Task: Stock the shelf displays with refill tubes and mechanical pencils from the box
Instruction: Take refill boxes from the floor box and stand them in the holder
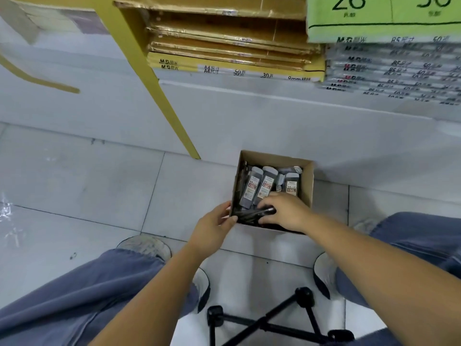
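One box (308,181) stands on the floor (99,191) before the shelf (224,103). Four labelled tubes (267,184) show clearly inside it, with a fifth partly hidden. The right hand (287,211) reaches in, fingers curled round one dark bundle (252,213), too blurred to count. The left hand (214,227) grips the box's near left corner.

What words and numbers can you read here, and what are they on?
"26" and "30": green pack.
"M&G", "A4", "50", "30", "9mm": yellow pad stack.
"M&G", "B5", "50": grey pad stack.
Labels on the refill tubes in the box: too blurred to read.
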### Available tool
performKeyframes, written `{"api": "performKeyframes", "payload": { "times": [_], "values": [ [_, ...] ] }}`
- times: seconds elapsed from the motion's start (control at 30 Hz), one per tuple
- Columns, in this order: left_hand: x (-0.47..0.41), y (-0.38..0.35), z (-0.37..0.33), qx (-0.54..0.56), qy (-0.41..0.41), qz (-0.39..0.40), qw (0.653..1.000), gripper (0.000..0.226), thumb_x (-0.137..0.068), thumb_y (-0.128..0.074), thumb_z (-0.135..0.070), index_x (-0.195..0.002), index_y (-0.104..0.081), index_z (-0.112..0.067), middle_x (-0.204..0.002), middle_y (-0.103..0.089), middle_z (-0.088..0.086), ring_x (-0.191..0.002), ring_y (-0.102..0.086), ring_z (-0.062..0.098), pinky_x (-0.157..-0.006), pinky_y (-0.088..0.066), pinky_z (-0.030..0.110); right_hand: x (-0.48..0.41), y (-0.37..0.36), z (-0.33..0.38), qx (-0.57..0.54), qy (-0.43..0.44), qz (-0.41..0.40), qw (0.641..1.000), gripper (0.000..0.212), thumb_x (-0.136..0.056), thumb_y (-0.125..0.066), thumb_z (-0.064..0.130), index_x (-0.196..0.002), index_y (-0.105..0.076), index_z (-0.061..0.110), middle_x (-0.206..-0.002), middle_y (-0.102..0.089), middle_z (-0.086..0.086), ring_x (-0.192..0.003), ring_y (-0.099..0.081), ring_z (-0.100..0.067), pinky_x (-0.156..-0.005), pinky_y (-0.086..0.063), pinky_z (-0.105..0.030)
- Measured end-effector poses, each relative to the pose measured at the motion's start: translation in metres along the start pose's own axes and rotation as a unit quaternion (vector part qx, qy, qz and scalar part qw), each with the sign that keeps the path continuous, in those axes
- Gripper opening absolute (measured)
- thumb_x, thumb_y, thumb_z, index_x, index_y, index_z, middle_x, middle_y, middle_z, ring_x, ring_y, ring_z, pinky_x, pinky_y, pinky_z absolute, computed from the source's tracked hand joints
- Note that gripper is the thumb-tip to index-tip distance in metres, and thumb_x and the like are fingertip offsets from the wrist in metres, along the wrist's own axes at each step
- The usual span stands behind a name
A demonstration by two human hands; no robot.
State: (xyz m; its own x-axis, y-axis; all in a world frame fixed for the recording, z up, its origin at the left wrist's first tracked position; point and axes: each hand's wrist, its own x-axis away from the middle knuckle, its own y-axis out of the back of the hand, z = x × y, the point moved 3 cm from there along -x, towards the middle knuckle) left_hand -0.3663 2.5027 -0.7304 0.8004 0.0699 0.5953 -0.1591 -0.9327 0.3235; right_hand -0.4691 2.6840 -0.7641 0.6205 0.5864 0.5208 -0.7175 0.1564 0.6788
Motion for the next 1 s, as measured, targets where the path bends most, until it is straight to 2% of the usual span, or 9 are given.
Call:
{"api": "performKeyframes", "payload": {
  "times": [0.17, 0.33, 0.43, 0.5, 0.6, 0.73, 0.83, 0.93, 1.0],
  "values": [
    [0.001, 0.000, 0.000, 0.012, -0.002, 0.007, 1.000, 0.044, -0.102, -0.054, -0.025, -0.146, -0.047, -0.024, -0.135, -0.063, -0.003, -0.121, -0.060, 0.010, -0.105, -0.043, 0.028, -0.001, 0.004, -0.003, -0.048, -0.011, 0.006, 0.999, 0.027, -0.081, -0.074, 0.037, -0.106, -0.068, 0.027, -0.098, -0.055, 0.009, -0.092, -0.053, -0.012, -0.077, -0.041, -0.027],
    [0.001, 0.000, 0.002, 0.025, 0.000, 0.006, 1.000, 0.045, -0.102, -0.055, -0.024, -0.146, -0.048, -0.025, -0.135, -0.063, -0.002, -0.120, -0.060, 0.009, -0.105, -0.045, 0.028, 0.000, 0.006, -0.005, -0.167, -0.065, 0.030, 0.983, 0.007, -0.088, -0.067, 0.037, -0.092, -0.063, 0.034, -0.090, -0.056, 0.021, -0.090, -0.053, 0.001, -0.075, -0.040, -0.019],
    [0.000, 0.000, 0.005, 0.021, -0.002, 0.007, 1.000, 0.044, -0.102, -0.055, -0.027, -0.146, -0.047, -0.028, -0.135, -0.063, -0.004, -0.121, -0.060, 0.008, -0.101, -0.046, 0.026, -0.001, 0.009, -0.005, -0.223, -0.091, -0.030, 0.970, 0.006, -0.093, -0.059, 0.039, -0.087, -0.060, 0.037, -0.086, -0.057, 0.016, -0.076, -0.052, 0.005, -0.061, -0.036, -0.015],
    [0.000, 0.000, 0.006, 0.026, -0.001, 0.008, 1.000, 0.044, -0.102, -0.054, -0.028, -0.146, -0.047, -0.029, -0.135, -0.062, -0.005, -0.121, -0.059, 0.007, -0.101, -0.046, 0.027, -0.003, 0.012, -0.009, -0.250, -0.119, -0.091, 0.957, 0.018, -0.094, -0.058, 0.039, -0.103, -0.060, 0.024, -0.100, -0.061, 0.005, -0.085, -0.058, -0.009, -0.067, -0.040, -0.023],
    [-0.001, 0.000, 0.008, 0.033, 0.001, 0.008, 0.999, 0.044, -0.102, -0.055, -0.028, -0.146, -0.047, -0.029, -0.136, -0.062, -0.006, -0.121, -0.059, 0.007, -0.102, -0.046, 0.027, -0.006, 0.012, -0.010, -0.223, -0.124, -0.142, 0.956, 0.023, -0.089, -0.066, 0.031, -0.105, -0.055, 0.019, -0.112, -0.051, -0.003, -0.097, -0.051, -0.016, -0.080, -0.036, -0.025],
    [-0.003, 0.000, 0.010, 0.028, 0.009, 0.005, 1.000, 0.046, -0.101, -0.056, -0.028, -0.146, -0.047, -0.028, -0.137, -0.061, -0.006, -0.121, -0.058, 0.006, -0.097, -0.042, 0.017, -0.012, 0.002, -0.006, -0.267, -0.140, -0.148, 0.942, 0.039, -0.082, -0.075, 0.022, -0.115, -0.053, 0.020, -0.111, -0.056, 0.001, -0.092, -0.054, -0.012, -0.068, -0.038, -0.018],
    [-0.004, 0.000, 0.012, 0.025, 0.010, 0.006, 1.000, 0.045, -0.101, -0.057, -0.029, -0.145, -0.048, -0.031, -0.135, -0.061, -0.008, -0.119, -0.058, 0.003, -0.087, -0.041, 0.005, -0.020, -0.001, -0.005, -0.331, -0.173, -0.175, 0.911, 0.060, -0.076, -0.080, 0.015, -0.124, -0.045, 0.018, -0.106, -0.054, 0.007, -0.083, -0.054, -0.002, -0.061, -0.037, -0.013],
    [-0.006, 0.000, 0.014, 0.045, 0.014, 0.003, 0.999, 0.042, -0.100, -0.059, -0.027, -0.141, -0.051, -0.034, -0.134, -0.062, -0.008, -0.117, -0.060, 0.001, -0.094, -0.043, 0.014, -0.027, 0.000, -0.004, -0.378, -0.202, -0.184, 0.884, 0.077, -0.069, -0.085, 0.015, -0.133, -0.042, 0.016, -0.093, -0.053, 0.017, -0.078, -0.053, 0.001, -0.063, -0.040, -0.016],
    [-0.007, 0.001, 0.015, 0.051, 0.019, 0.004, 0.999, 0.042, -0.099, -0.060, -0.026, -0.139, -0.052, -0.035, -0.134, -0.062, -0.007, -0.118, -0.060, 0.002, -0.098, -0.044, 0.019, -0.031, 0.001, -0.004, -0.396, -0.201, -0.157, 0.882, 0.076, -0.067, -0.087, 0.019, -0.131, -0.046, 0.018, -0.104, -0.060, 0.012, -0.086, -0.059, -0.008, -0.074, -0.049, -0.027]
  ]
}}
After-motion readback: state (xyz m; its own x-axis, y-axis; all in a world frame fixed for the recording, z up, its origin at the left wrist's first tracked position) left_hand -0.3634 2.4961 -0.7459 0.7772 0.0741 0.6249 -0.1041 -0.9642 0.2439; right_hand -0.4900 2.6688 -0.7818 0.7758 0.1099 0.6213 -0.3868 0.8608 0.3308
